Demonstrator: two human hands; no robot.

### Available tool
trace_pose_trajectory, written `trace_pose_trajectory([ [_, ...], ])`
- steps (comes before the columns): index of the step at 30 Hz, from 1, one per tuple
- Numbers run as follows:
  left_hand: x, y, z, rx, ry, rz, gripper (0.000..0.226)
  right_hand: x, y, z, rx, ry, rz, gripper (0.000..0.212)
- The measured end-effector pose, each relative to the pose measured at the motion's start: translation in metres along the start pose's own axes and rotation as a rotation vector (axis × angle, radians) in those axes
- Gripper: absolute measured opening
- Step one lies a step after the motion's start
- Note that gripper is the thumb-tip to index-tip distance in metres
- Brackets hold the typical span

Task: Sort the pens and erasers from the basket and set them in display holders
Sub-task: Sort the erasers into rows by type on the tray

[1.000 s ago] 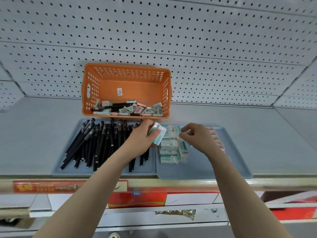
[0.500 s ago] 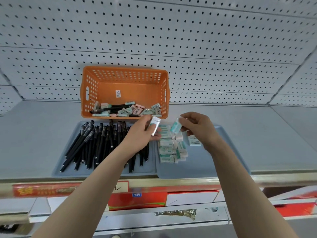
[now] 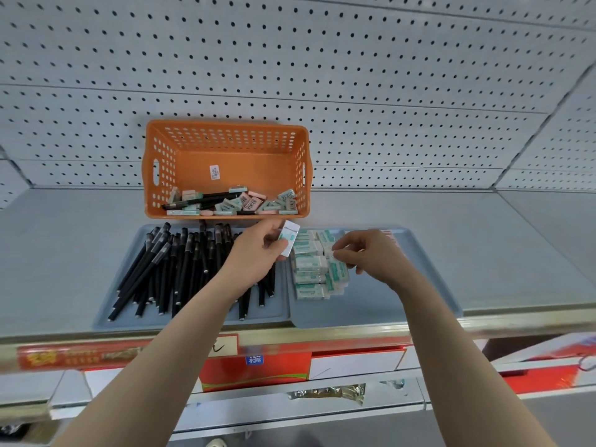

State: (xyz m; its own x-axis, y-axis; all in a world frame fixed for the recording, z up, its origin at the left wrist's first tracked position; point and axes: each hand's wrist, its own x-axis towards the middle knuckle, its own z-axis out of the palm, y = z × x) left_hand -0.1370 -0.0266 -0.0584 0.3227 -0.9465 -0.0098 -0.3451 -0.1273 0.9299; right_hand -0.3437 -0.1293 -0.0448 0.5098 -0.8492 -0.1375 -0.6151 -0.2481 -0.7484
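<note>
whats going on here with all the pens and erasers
A person is sorting stationery on a shelf. The left hand holds a white eraser up over the gap between two trays. The right hand pinches a second eraser at the stack of erasers in the right tray. Black pens lie in the left tray. The orange basket behind holds a few more of both.
</note>
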Motion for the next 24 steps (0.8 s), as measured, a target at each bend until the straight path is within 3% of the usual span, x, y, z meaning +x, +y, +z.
trace_pose_trajectory([
  [9, -0.003, -0.006, -0.003, -0.008, -0.003, -0.004, 0.028, 0.004, 0.003, 0.003, -0.023, 0.004, 0.016, 0.005],
  [14, -0.002, -0.004, -0.004, 0.035, -0.008, 0.004, 0.026, 0.007, -0.012, 0.001, 0.013, 0.148, -0.102, 0.005],
  [19, 0.001, 0.006, 0.003, 0.076, -0.052, 0.081, 0.025, 0.013, -0.034, 0.009, 0.148, -0.015, -0.207, 0.011],
  [24, 0.004, -0.001, -0.01, 0.193, 0.054, 0.126, 0.024, 0.021, -0.024, 0.01, 0.21, 0.048, -0.037, 0.012],
])
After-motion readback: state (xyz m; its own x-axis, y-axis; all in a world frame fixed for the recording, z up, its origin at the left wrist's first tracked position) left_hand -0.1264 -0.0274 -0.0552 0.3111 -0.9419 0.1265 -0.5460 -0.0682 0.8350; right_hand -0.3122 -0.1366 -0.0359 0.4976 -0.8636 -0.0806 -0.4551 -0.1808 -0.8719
